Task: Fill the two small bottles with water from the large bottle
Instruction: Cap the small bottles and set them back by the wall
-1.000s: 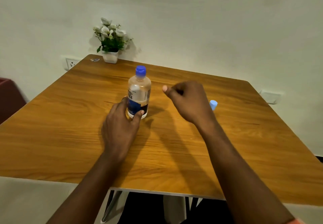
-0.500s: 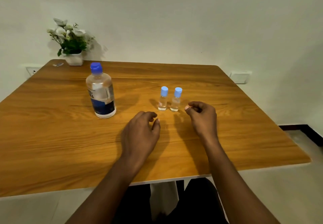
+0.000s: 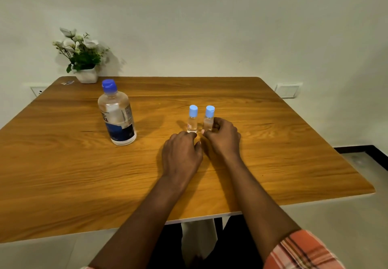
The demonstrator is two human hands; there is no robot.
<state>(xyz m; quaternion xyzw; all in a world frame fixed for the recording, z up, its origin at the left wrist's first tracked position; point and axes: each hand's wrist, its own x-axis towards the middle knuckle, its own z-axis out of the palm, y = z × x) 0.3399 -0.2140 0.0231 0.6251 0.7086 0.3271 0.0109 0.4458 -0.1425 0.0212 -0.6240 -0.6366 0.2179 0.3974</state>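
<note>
Both hands had moved forward toward the two small bottles since the frame half a second before. The right hand (image 3: 223,137), which had hovered short of them, now reached the right small bottle (image 3: 209,121), and the left hand (image 3: 181,155) had slid up beside it. I saw the right hand's fingers (image 3: 218,122) and thumb curled round the lower body of that bottle, which stood upright on the surface (image 3: 283,142) with its light blue cap on. The left hand lay knuckles up, its fingers loosely curled and holding nothing. Their tips were just short of the base of the left small bottle (image 3: 192,122), and I could not tell whether they touched it. That bottle stood upright and capped, just beside its twin. The large bottle (image 3: 116,119) stood upright to the left, blue cap on, well apart from both hands. A potted plant (image 3: 83,58) sat at the far left corner.
</note>
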